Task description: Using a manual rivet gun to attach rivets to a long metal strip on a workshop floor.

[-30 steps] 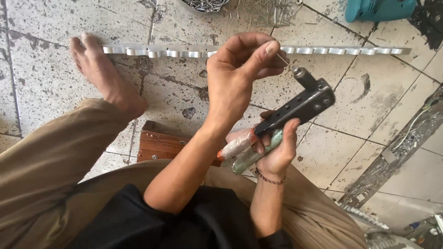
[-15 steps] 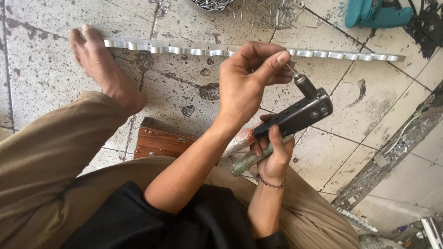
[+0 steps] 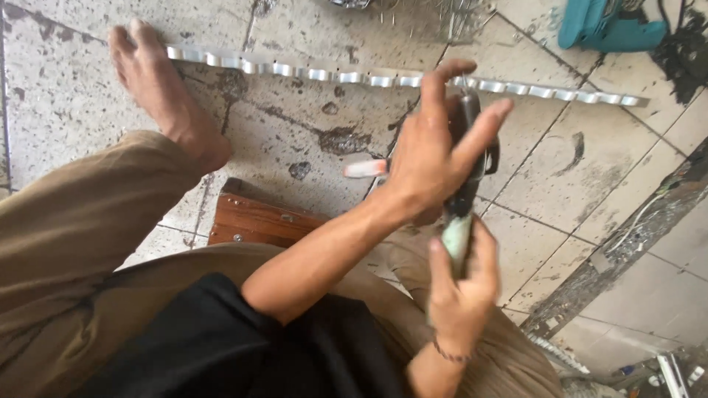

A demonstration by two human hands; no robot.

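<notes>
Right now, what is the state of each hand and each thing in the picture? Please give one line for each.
left hand: fingers spread, over the tool's dark head
right hand: closed on the tool's pale handle
hand riveter: held upright above the floor
metal strip: lying flat on the tiles, bare foot on its end
wooden stool: under the person, partly hidden
teal power tool: lying on the floor, untouched

Right hand [image 3: 457, 295] grips the pale green handle of the rivet gun [image 3: 466, 177], dark head pointing up and away. Left hand [image 3: 431, 158] lies across the tool's upper part, fingers spread; it seems to rest on it, though blur hides the contact. Bare foot [image 3: 158, 92] touches the scalloped metal strip [image 3: 398, 77] on the tiled floor [image 3: 310, 125]. Teal power tool [image 3: 605, 26] top right.
</notes>
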